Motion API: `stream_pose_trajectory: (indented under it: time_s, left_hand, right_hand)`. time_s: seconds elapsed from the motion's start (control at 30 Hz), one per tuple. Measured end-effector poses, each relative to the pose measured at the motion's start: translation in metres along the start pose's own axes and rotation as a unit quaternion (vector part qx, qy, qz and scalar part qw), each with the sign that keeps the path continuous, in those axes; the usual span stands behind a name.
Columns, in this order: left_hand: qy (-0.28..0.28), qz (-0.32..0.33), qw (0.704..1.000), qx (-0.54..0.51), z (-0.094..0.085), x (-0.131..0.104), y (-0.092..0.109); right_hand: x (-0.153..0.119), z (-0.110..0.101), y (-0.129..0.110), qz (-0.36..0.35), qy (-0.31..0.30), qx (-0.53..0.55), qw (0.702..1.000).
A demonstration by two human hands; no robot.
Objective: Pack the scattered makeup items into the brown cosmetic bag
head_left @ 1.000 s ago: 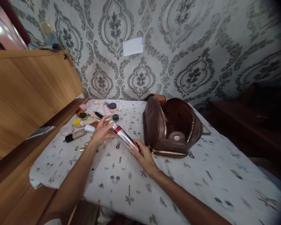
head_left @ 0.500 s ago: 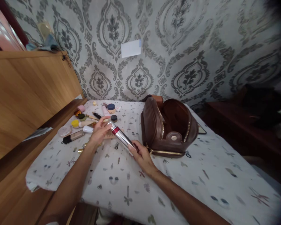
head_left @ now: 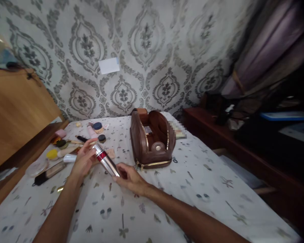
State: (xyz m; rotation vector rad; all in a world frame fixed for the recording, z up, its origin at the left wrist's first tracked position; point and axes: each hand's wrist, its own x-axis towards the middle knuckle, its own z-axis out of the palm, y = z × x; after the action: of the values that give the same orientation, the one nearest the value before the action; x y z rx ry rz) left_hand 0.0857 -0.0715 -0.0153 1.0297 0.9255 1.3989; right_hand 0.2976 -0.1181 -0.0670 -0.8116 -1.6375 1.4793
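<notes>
A silver cylindrical bottle (head_left: 107, 162) with a red band near its upper end is held tilted above the cloth between both hands. My left hand (head_left: 84, 158) has its fingers closed at the upper end. My right hand (head_left: 130, 178) grips the lower end between thumb and fingers. To the right of the bottle stands a brown leather cosmetic bag (head_left: 152, 152), its gold-zippered top wide open. Inside the bag a small flat item (head_left: 148, 130) shows against the brown lining.
Cosmetics lie on the left of the patterned cloth (head_left: 131, 216): a blue-lidded jar (head_left: 98, 127), a yellow-capped bottle (head_left: 52, 154), a black-capped foundation bottle (head_left: 50, 172), a round compact (head_left: 37, 167) and several others. A wooden panel (head_left: 20, 108) stands left; patterned wallpaper covers the wall behind.
The view has swung to the right, so the bag and cosmetics sit further left in it. Both hands still hold the silver bottle, and the bag's inside shows more.
</notes>
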Motion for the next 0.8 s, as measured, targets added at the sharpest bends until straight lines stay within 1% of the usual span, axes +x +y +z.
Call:
stream_pose_trajectory:
  time_s: [0.1, 0.23, 0.37, 0.43, 0.5, 0.57, 0.67, 0.73, 0.8]
  left_hand:
    - [0.007, -0.018, 1.000, -0.014, 0.001, -0.001, -0.003]
    - [0.044, -0.016, 0.997, -0.058, 0.001, 0.002, -0.012]
    - [0.034, -0.020, 0.998, -0.050, 0.004, 0.007, -0.020]
    - [0.028, -0.028, 0.999, -0.025, 0.005, 0.008, -0.024]
    - [0.030, -0.034, 0.999, 0.015, 0.006, 0.008, -0.027]
    - [0.024, -0.040, 0.996, 0.070, 0.005, 0.007, -0.031]
    - [-0.018, -0.044, 0.988, 0.149, 0.002, 0.006, -0.035]
    - [-0.046, -0.036, 0.983, 0.177, 0.000, 0.005, -0.036]
    - [-0.055, -0.027, 0.983, 0.173, 0.000, 0.005, -0.037]
  right_hand:
    - [-0.002, -0.001, -0.005, 0.011, -0.028, 0.035, 0.999]
    - [-0.002, -0.004, -0.021, 0.011, -0.043, 0.142, 0.989]
    - [-0.005, -0.014, -0.051, -0.030, -0.019, 0.180, 0.983]
    - [-0.009, -0.021, -0.065, -0.047, -0.001, 0.179, 0.983]
    - [-0.013, -0.028, -0.074, -0.060, 0.012, 0.176, 0.982]
    - [-0.015, -0.032, -0.076, -0.074, 0.019, 0.172, 0.982]
    - [-0.016, -0.032, -0.071, -0.093, 0.015, 0.165, 0.982]
    - [-0.015, -0.030, -0.066, -0.102, 0.011, 0.165, 0.981]
    - [-0.016, -0.028, -0.062, -0.105, 0.014, 0.157, 0.982]
